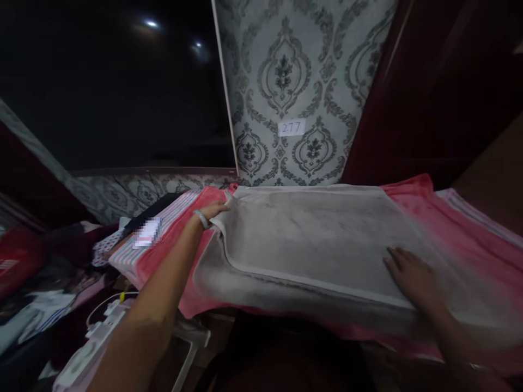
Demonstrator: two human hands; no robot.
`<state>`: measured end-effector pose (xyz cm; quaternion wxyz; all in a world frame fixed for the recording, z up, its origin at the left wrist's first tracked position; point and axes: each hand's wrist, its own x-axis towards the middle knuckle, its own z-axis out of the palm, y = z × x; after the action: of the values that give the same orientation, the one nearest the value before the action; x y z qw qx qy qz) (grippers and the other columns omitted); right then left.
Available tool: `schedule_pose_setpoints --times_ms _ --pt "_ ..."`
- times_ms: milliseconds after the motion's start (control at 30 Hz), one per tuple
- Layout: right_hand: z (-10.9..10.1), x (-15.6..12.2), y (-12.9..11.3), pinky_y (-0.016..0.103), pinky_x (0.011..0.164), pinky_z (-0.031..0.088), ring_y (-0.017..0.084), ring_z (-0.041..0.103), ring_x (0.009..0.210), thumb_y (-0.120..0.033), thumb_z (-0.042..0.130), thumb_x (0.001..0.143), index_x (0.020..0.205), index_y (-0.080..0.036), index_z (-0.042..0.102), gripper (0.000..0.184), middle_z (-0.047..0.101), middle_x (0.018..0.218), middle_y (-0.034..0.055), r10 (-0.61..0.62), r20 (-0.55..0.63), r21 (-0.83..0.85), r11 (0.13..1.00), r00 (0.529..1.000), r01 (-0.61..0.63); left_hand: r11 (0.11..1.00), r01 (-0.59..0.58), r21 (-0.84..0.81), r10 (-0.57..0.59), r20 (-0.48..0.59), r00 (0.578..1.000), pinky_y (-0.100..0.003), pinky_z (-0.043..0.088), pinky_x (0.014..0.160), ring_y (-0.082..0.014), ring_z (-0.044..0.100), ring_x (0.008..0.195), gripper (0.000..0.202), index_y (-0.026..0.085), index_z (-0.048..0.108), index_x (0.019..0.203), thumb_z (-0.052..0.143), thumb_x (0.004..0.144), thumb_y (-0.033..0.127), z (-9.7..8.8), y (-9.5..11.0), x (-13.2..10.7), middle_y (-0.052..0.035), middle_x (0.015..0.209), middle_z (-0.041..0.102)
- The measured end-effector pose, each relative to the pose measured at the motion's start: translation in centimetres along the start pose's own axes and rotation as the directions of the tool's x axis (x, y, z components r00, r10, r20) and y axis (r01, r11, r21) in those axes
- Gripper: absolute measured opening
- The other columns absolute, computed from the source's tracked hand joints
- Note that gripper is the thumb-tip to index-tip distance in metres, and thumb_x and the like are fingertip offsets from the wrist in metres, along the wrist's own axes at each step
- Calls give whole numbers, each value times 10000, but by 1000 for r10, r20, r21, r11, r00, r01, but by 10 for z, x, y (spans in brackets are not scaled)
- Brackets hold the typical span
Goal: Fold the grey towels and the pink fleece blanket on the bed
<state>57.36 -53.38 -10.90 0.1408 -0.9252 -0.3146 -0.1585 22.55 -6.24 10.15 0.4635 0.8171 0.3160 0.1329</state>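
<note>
A grey fleece cloth lies folded over itself on a pink blanket that covers the table. My left hand, with a bangle at the wrist, reaches to the cloth's far left corner and pinches the edge there. Resting flat on the cloth near its front right, my right hand has its fingers stretched out and pressing down. The cloth's right end is blurred.
A striped cloth lies under the pink blanket at the left. Heaped clothes and a white power strip with cables sit lower left. A patterned wall panel with a "277" label stands behind the table.
</note>
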Motion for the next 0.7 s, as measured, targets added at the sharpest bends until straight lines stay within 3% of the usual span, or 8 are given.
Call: schedule_pose_setpoints --times_ms 67,167,267,367,433,500,600,700 --pt "-5 0 -4 551 1068 413 342 494 1337 -487 235 949 1384 -137 580 657 544 1448 175 4 13 -20 1000 1000 -4 993 -66 93 56 101 993 -295 540 691 -210 670 729 293 112 710 976 596 744 250 36 35 18 -38 768 711" --pt "-10 0 -11 519 1087 404 310 482 1352 -451 275 968 1399 -159 571 600 541 1461 144 31 22 -42 999 999 -30 961 -160 227 106 233 967 -268 529 726 -199 680 788 319 116 705 1021 531 760 173 114 73 30 -32 848 730" --pt "-10 -2 -14 513 1111 381 296 458 1376 -435 281 991 1417 -173 562 574 519 1487 130 61 19 -56 997 998 -60 893 -237 383 114 317 942 -269 514 856 -230 680 987 318 118 708 1018 546 744 109 198 85 19 -74 990 751" --pt "-10 -3 -14 531 1126 362 304 443 1388 -418 315 994 1424 -173 559 552 509 1497 128 65 27 -40 997 998 -63 805 -259 534 65 355 933 -321 510 904 -282 677 1063 387 89 681 1113 578 740 79 254 80 0 -176 1098 731" --pt "-14 -1 -15 563 1124 357 323 445 1384 -398 354 983 1402 -167 579 529 523 1482 138 84 38 -4 996 996 -83 752 -278 598 54 364 930 -353 515 905 -306 678 1076 494 77 613 1258 589 765 93 268 74 -13 -208 1143 709" --pt "-24 7 -23 577 1111 371 346 472 1355 -361 409 956 1362 -152 610 500 553 1444 159 107 28 63 992 994 -109 719 -302 626 67 370 927 -370 514 913 -312 668 1098 617 97 496 1407 586 797 122 270 69 -28 -202 1196 684" --pt "-41 30 -57 499 1065 448 324 574 1235 -281 481 913 1342 -122 623 479 611 1355 183 109 33 292 950 994 -113 664 -342 665 154 326 933 -389 510 910 -311 644 1109 775 142 304 1545 573 817 136 269 63 -57 -189 1272 622" --pt "-48 63 -113 379 900 557 224 689 945 -219 514 922 1411 -140 566 498 700 1167 144 90 301 565 786 950 -253 556 -392 733 358 214 909 -412 505 864 -304 626 1047 778 178 303 1550 566 821 114 273 51 -86 -153 1191 610"
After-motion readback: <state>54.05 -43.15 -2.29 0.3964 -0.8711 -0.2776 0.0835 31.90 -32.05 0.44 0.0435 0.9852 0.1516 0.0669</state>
